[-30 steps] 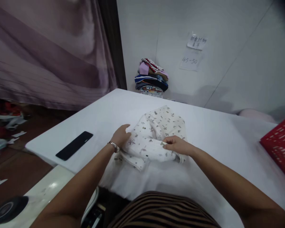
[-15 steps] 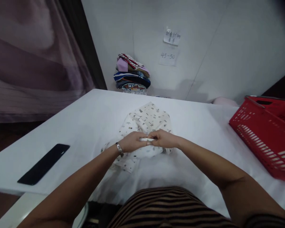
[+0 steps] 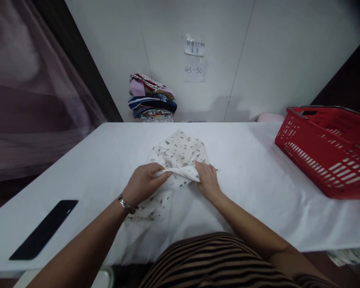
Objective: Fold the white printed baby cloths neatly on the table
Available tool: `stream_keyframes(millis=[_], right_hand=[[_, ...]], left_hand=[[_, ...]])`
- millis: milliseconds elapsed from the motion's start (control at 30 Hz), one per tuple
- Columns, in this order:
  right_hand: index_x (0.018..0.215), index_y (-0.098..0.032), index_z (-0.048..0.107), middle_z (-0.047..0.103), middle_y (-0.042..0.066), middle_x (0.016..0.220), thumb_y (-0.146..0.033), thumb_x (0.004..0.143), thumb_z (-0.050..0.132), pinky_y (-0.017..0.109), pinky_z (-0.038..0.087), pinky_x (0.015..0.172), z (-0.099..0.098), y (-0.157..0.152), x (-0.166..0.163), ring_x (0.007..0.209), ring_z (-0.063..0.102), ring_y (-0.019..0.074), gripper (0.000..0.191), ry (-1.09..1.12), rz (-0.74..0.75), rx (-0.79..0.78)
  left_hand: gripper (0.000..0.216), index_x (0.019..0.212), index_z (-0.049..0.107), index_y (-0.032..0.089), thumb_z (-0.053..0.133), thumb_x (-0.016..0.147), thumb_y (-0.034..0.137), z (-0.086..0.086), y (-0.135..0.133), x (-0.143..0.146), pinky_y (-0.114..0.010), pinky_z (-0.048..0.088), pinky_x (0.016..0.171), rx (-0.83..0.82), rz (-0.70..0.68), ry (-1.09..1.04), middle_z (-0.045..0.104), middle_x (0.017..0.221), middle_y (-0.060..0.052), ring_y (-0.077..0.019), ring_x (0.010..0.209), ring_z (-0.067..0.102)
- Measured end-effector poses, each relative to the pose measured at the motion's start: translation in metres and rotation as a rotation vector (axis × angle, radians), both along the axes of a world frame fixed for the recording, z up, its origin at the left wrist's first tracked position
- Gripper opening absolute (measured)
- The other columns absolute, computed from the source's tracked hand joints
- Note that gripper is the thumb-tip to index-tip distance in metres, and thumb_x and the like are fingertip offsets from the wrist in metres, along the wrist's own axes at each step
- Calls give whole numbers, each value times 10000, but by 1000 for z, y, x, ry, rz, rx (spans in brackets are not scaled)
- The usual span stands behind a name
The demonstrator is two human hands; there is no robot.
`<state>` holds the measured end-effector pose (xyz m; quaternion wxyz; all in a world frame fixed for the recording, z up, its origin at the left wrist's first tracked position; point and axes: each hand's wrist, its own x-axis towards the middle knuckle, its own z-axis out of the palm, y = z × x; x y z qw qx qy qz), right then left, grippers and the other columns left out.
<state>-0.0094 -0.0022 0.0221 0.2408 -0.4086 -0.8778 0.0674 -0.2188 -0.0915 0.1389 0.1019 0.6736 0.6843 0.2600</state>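
A white garment with small dark prints lies bunched on the white-covered table, its far part spread out. My left hand, with a bracelet at the wrist, pinches the garment's near edge between thumb and fingers. On the other side my right hand grips the same edge, fingers over the cloth. Between the two hands the edge is slightly lifted and twisted. A loose part of the garment trails toward me under my left hand, blurred.
A red plastic basket stands at the table's right. A black phone-like slab lies at the left front. Folded clothes are stacked by the wall beyond the white table. Paper signs hang on the wall.
My hands have moved apart from being together at the garment's middle, stretching its edge between them. The view has shifted, so the basket and stack appear farther left.
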Motion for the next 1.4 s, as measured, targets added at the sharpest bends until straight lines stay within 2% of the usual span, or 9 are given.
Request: stream_keyframes(millis=[167,300,433,600,800,1000,1100,1233,1400], right_hand=[[1403,-137,214,369,162,1375,-169,787,443,438,248,1023,-15,17,12,1282,293,279,658,87,-126,55],[1413,-112,157,287,166,1427,-316,782,517,424,244,1045,-19,11,1,1327,219,279,755,130,-104,23],[1420,-133,142,248,167,1448,-322,775,540,457,256,1028,-24,12,-12,1337,192,296,781,129,-135,-15],[1399,-118,205,318,166,1414,-292,817,483,396,312,1001,-29,41,-2,1300,281,265,669,155,-210,-24],[1276,-187,409,614,80,1110,-222,789,494,309,407,864,-32,61,20,1003,559,223,496,139,-156,-209],[1218,-200,471,510,93,1261,-381,730,599,362,315,956,-42,47,15,1163,439,246,536,45,84,-146],[1214,-194,472,493,106,1269,-394,733,601,371,300,942,-42,45,7,1183,404,252,537,-18,36,-111],[1071,-178,551,582,99,1091,-388,764,562,345,316,864,-35,53,-6,1051,474,244,372,-104,-60,-96],[948,-179,623,616,89,1018,-260,793,508,323,305,826,-23,68,-18,978,513,224,210,-197,-102,-75]], left_hand=[[295,691,636,203,517,761,464,13,-4,0,-227,360,567,24,35,-29,622,655,6,-133,609,533],[308,675,638,194,514,760,464,18,-2,3,-229,364,573,44,82,-18,624,649,4,-135,613,541],[319,690,644,193,516,755,478,22,-1,4,-234,382,598,66,86,-7,644,684,-7,-149,649,559],[322,693,644,200,534,740,499,29,-8,-5,-229,389,564,84,114,-39,630,650,2,-150,613,556],[355,672,640,198,534,723,533,29,-17,-14,-207,350,459,7,179,-126,556,525,19,-128,515,503],[395,677,633,177,541,692,561,27,-15,-19,-191,322,410,-17,246,-204,451,452,45,-87,422,400],[407,680,632,170,546,679,568,27,-12,-22,-189,306,397,-25,266,-237,427,451,48,-78,414,368],[397,660,622,168,550,679,559,26,-8,-24,-190,298,400,-24,273,-250,424,459,44,-79,426,366],[377,644,618,171,555,676,541,23,-3,-33,-191,306,429,2,296,-252,430,470,44,-86,459,386]])
